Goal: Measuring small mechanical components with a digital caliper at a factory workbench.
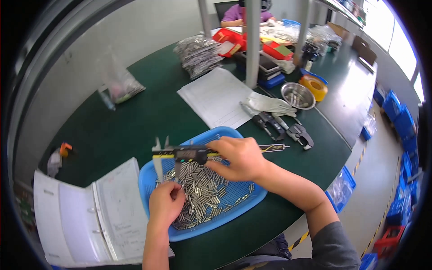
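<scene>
My right hand (pixel 238 157) is closed round the body of a digital caliper (pixel 191 154), held level above a blue plastic basket (pixel 243 208). The caliper's jaws point down at the left, slightly apart, and its beam sticks out to the right past my hand. In the basket lies a heap of small shiny metal pins (pixel 198 193). My left hand (pixel 166 202) is over the basket's left part, thumb and fingers pinched together right below the jaw tips. Whatever is between those fingertips is too small to make out.
An open ring binder (pixel 96 216) lies left of the basket. Beyond it are paper sheets (pixel 216 96), a white glove (pixel 272 104), two micrometers (pixel 299 134), a steel bowl (pixel 298 96) and yellow tape (pixel 313 87). A metal post (pixel 253 45) rises behind; another person (pixel 234 15) sits at the far end.
</scene>
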`<state>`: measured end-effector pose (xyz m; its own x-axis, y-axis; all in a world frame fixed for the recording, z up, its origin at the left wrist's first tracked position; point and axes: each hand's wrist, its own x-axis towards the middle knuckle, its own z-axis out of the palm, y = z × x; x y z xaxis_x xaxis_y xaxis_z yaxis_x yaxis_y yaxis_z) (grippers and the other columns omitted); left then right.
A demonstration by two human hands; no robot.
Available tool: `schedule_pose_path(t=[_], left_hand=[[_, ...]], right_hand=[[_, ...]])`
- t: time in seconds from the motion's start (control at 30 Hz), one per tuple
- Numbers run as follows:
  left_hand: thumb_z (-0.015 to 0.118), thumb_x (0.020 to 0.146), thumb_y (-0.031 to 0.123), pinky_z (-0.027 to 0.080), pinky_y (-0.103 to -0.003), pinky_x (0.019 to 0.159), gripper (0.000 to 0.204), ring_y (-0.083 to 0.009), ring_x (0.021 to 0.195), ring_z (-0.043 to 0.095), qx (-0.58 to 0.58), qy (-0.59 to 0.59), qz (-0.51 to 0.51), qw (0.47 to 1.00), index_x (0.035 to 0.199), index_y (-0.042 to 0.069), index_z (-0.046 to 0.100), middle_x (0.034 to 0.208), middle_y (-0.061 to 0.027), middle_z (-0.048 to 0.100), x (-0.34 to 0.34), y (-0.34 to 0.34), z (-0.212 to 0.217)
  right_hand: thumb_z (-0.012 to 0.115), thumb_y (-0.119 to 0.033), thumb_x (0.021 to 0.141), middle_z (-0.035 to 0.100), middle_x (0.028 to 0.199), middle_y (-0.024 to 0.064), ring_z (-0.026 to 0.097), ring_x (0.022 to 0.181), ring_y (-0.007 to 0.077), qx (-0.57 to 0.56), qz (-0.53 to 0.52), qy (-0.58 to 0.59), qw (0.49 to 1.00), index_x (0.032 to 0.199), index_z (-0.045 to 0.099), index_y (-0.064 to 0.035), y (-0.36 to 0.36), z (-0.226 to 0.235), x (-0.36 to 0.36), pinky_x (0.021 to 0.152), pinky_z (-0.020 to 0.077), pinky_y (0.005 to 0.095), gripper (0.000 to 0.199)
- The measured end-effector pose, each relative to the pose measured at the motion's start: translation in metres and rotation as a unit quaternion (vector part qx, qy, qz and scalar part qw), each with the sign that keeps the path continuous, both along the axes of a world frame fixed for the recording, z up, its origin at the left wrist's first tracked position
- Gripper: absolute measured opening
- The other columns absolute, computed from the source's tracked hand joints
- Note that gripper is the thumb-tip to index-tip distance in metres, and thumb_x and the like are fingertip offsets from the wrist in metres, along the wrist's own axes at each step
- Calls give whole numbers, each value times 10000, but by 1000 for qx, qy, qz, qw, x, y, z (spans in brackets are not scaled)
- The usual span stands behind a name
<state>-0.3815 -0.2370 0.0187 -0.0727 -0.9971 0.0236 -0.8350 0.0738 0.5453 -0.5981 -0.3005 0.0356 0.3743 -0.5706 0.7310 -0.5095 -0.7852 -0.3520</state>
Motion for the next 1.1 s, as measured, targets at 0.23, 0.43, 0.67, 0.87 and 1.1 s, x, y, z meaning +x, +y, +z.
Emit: schedule_pose_path(t=[0.23,0.43,0.67,0.87,1.1], left_hand=[[623,671,-13,410,-215,524,71,-106,574,529,-123,193,87,970,735,-14,592,675,-63,573,1,4,-1],[634,673,-22,419,-207,547,86,-88,603,521,-192,290,115,930,746,-13,590,706,-48,582,7,3,-3],[620,702,-22,429,-198,577,77,-82,625,524,-212,344,94,910,769,-9,585,741,-51,583,10,4,0],[622,726,-6,440,-207,619,67,-90,665,534,-200,443,81,870,780,-25,587,796,-62,583,13,6,1],[640,721,0,464,-227,668,129,-116,724,567,-132,482,59,864,839,-37,602,824,-88,602,16,9,1]], right_hand=[[684,-174,627,530,630,58,525,490,217,8,0,-7,1000,872,570,-46,-1,-1,-1,418,402,297,299],[700,-127,611,539,630,77,538,488,191,12,7,-7,1000,865,570,-11,-1,-1,5,428,412,260,308],[691,-107,621,539,622,73,534,477,158,49,-7,27,998,856,567,0,1,0,6,424,405,240,286],[680,-96,624,524,611,78,514,480,156,65,-6,22,998,855,559,13,0,-2,7,439,402,245,282],[675,-85,625,501,605,79,491,475,156,44,13,-1,999,856,553,21,4,-1,8,432,386,238,282]])
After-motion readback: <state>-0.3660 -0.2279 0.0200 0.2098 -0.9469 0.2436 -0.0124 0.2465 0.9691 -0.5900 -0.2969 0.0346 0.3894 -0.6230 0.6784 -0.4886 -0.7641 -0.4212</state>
